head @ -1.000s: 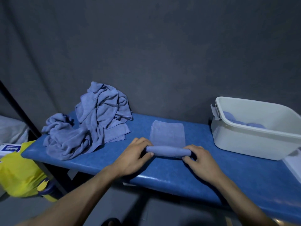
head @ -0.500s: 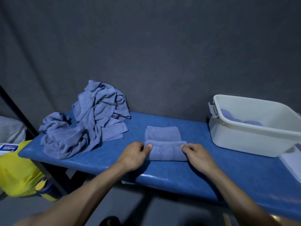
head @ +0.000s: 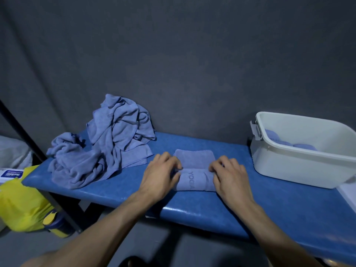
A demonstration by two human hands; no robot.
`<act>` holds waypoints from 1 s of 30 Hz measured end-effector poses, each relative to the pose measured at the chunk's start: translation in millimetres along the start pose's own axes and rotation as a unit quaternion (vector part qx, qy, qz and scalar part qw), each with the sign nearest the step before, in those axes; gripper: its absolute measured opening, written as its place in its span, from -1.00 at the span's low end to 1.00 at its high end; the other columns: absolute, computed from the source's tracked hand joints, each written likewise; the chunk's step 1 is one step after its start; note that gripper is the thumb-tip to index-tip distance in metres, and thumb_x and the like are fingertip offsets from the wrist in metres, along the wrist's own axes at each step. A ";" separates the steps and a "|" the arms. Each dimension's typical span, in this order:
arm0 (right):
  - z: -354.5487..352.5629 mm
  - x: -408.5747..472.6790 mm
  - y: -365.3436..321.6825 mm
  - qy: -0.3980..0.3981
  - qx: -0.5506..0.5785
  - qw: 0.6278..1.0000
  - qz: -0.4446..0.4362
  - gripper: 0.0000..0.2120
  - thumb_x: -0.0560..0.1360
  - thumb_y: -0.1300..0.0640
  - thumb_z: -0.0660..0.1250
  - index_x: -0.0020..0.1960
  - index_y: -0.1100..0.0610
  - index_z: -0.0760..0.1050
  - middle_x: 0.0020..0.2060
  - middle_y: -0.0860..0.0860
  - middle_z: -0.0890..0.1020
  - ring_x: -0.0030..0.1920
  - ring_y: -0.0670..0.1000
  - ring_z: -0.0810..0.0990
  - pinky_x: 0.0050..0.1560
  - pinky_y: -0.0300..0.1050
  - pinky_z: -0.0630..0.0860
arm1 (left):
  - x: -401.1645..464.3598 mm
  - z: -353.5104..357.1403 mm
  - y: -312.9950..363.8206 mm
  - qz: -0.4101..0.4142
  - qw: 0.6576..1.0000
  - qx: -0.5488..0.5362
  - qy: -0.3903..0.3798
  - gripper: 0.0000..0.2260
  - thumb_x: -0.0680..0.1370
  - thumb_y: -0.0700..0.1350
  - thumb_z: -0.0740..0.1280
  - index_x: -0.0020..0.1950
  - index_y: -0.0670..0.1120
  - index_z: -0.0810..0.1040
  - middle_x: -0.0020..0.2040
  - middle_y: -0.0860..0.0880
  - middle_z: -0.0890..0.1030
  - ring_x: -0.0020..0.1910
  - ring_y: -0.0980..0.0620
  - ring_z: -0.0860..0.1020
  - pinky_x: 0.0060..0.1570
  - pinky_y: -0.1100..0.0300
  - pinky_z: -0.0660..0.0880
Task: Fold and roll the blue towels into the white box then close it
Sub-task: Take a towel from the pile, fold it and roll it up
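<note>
I have my left hand point(head: 159, 175) and right hand point(head: 229, 175) on the two ends of a partly rolled blue towel point(head: 194, 170) near the front edge of the blue bench point(head: 250, 218), fingers curled onto the cloth at the fold. The heap of unfolded towels point(head: 104, 143) lies toward the bench's left end. The white box point(head: 300, 164) stands open at the right end, with rolled towels point(head: 273, 136) inside.

The towel roll point(head: 194, 179) has grown thicker, flat tail shorter.

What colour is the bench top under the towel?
Blue bench top, glossy; seen in the head view.
</note>
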State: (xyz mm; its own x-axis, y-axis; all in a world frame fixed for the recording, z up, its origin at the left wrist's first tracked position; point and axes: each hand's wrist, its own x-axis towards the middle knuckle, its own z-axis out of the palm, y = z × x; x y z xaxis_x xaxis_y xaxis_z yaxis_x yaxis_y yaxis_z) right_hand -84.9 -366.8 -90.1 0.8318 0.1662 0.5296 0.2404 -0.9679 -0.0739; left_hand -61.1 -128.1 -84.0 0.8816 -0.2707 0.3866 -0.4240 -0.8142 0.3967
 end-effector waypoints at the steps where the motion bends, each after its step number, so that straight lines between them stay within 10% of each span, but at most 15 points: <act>1: 1.7 -1.0 1.7 -0.002 -0.010 1.000 -0.022 -0.74 0.34 0.31 0.49 -0.07 0.03 0.57 -0.15 -0.06 0.54 -0.16 0.09 0.46 -0.22 -0.06 0.27 | -1.0 2.6 -2.4 0.045 0.999 0.011 0.016 -0.91 0.51 -0.08 0.44 -0.02 0.07 0.59 -0.04 0.12 0.51 -0.08 -0.01 0.44 -0.11 0.02 0.48; 6: -4.6 -4.4 8.8 -0.039 -0.007 0.997 -0.065 -0.85 0.45 0.14 0.37 0.01 0.01 0.62 -0.10 -0.12 0.59 -0.05 0.06 0.47 -0.14 -0.03 0.35 | -6.7 -5.0 -9.1 0.138 0.990 0.030 -0.022 -0.79 0.59 0.04 0.29 0.16 0.06 0.64 0.09 0.16 0.56 0.01 0.03 0.43 0.04 0.05 0.49; 10: -15.2 -7.7 13.4 -0.144 0.032 0.988 -0.052 -0.56 0.43 -0.14 0.20 0.24 -0.03 0.53 0.13 -0.15 0.53 0.12 0.03 0.45 0.05 -0.01 0.39 | -14.5 -10.3 -12.6 0.152 0.983 0.058 -0.084 -0.50 0.50 0.21 0.31 0.37 0.01 0.53 0.26 0.11 0.49 0.16 0.00 0.45 0.20 0.08 0.46; 13: -14.5 -10.5 15.9 -0.173 0.068 0.982 -0.044 -0.51 0.42 -0.02 0.23 0.35 -0.05 0.45 0.26 -0.18 0.49 0.23 -0.01 0.42 0.13 -0.08 0.31 | -17.0 -3.9 -12.6 0.140 0.986 0.055 -0.072 -0.55 0.55 0.12 0.29 0.40 0.00 0.48 0.29 0.08 0.48 0.17 -0.01 0.44 0.20 0.05 0.47; 22: -33.9 0.6 28.5 -0.239 0.332 0.904 0.125 -0.98 0.45 0.04 0.39 -0.13 -0.08 0.57 -0.25 -0.07 0.64 -0.21 -0.08 0.56 -0.09 -0.03 0.50 | -13.8 -11.3 -5.1 -0.036 0.980 -0.162 -0.107 -0.86 0.64 -0.01 0.33 -0.10 0.02 0.48 -0.22 0.12 0.49 -0.16 0.17 0.44 -0.11 0.27 0.38; 26: -34.3 4.1 28.1 -0.267 0.352 0.878 0.185 -0.59 0.31 -0.22 0.29 -0.07 0.09 0.61 -0.20 0.05 0.67 -0.19 -0.01 0.61 -0.01 0.08 0.54 | -10.3 -3.9 -4.9 -0.112 0.961 -0.223 -0.116 -0.70 0.65 0.03 0.32 -0.25 -0.03 0.42 -0.37 0.16 0.42 -0.37 0.21 0.35 -0.23 0.18 0.37; 30: -26.7 10.9 27.2 -0.279 0.345 0.865 0.234 -0.61 0.49 -0.15 0.30 -0.05 0.20 0.61 -0.19 0.00 0.68 -0.15 0.02 0.63 -0.04 -0.01 0.52 | -3.4 3.3 -6.0 -0.153 0.958 -0.219 -0.107 -0.60 0.61 0.16 0.27 -0.22 -0.15 0.45 -0.34 0.10 0.44 -0.33 0.11 0.38 -0.19 0.00 0.45</act>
State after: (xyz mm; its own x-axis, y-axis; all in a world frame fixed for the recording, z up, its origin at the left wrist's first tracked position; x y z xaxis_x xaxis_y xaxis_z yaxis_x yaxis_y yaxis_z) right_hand -82.6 -396.4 -63.8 0.9844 0.0389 -0.1714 -0.1068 -0.6420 -0.7592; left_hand -60.9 -124.0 -90.4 0.9809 -0.1910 0.0356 -0.1441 -0.5919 0.7930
